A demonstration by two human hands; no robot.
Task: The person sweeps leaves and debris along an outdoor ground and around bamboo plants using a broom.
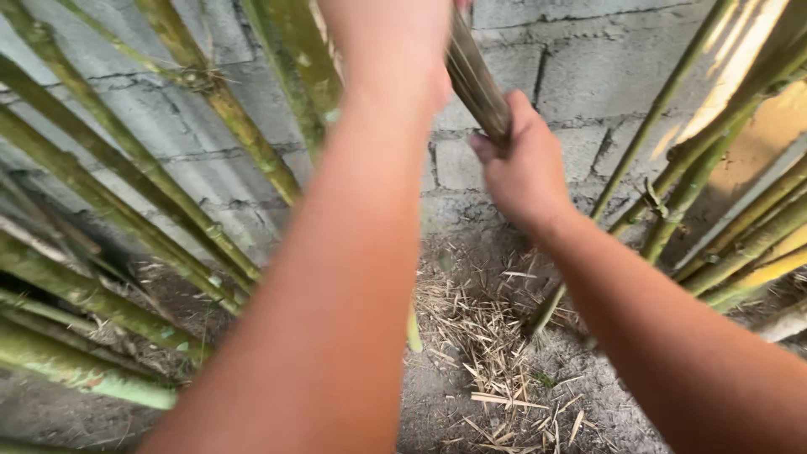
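The right hand (525,172) is wrapped tight around a brownish bamboo strip (477,80), its fingers (487,147) curled shut on it just below the top of the frame. The left hand (395,50) reaches higher up the same strip; it is blurred and partly cut off, so I cannot tell how its fingers sit. The strip slants up in front of a grey block wall (588,76). Green bamboo poles (109,210) lean on both sides, over dry shavings (496,361) on the ground.
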